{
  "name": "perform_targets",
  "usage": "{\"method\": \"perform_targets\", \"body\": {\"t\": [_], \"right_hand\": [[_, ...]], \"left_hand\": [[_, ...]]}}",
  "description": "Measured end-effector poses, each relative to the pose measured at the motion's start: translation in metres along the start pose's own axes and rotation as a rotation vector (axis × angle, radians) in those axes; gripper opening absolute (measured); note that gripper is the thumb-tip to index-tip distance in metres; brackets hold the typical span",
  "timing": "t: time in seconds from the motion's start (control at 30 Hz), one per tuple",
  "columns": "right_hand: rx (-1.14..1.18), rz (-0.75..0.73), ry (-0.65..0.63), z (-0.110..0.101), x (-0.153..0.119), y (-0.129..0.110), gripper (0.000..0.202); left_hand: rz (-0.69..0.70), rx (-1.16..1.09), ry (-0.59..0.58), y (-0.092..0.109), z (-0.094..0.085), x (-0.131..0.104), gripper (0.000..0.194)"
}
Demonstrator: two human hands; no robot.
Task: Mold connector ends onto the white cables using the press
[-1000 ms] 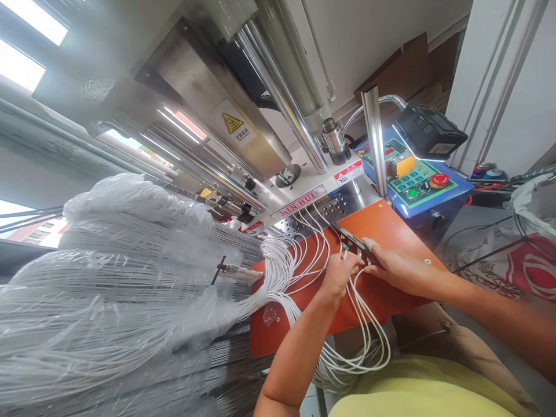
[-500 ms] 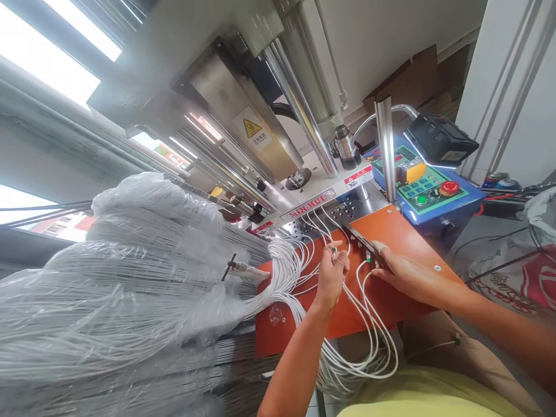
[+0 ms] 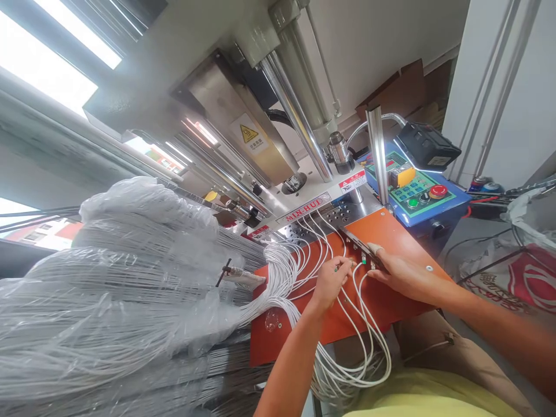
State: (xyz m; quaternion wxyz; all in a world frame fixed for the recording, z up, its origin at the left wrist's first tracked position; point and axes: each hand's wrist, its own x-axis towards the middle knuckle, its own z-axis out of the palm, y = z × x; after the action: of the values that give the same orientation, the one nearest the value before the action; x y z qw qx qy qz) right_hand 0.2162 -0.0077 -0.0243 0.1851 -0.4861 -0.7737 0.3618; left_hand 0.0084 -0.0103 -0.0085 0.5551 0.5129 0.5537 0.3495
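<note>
My left hand [image 3: 333, 279] is pinched round the end of a white cable, close to the metal mold bar. On the right, my right hand [image 3: 388, 267] grips the outer end of the metal mold bar [image 3: 359, 246], which rests at a slant over the orange table [image 3: 369, 231]. A green connector [image 3: 364, 262] on a white cable sits at the bar's near edge. White cables [image 3: 284, 272] fan across the table left of my left hand, and more loop down [image 3: 347, 376] past the near edge.
The press [image 3: 304, 209] with its posts stands behind the table. A blue control box [image 3: 425, 202] with buttons is at the right. Plastic-wrapped cable bundles [image 3: 139, 289] fill the left. A small clamp handle [image 3: 223, 272] stands up beside them.
My left hand has moved right, towards the mold bar, and turned its fingers that way. My right hand stays on the bar. The whole view has shifted slightly.
</note>
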Motion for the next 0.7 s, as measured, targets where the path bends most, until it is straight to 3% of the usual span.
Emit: {"method": "perform_targets", "body": {"t": [0.2, 0.47, 0.7], "right_hand": [[0.036, 0.019, -0.025, 0.004, 0.002, 0.005, 0.030], [0.047, 0.025, -0.031, 0.003, 0.002, 0.007, 0.024], [0.053, 0.027, -0.026, 0.003, 0.001, 0.003, 0.025]], "left_hand": [[-0.219, -0.046, -0.115, 0.003, 0.004, 0.032, 0.031], [-0.231, -0.082, -0.100, 0.003, 0.005, 0.044, 0.026], [-0.322, -0.177, -0.129, 0.004, 0.005, 0.050, 0.019]]}}
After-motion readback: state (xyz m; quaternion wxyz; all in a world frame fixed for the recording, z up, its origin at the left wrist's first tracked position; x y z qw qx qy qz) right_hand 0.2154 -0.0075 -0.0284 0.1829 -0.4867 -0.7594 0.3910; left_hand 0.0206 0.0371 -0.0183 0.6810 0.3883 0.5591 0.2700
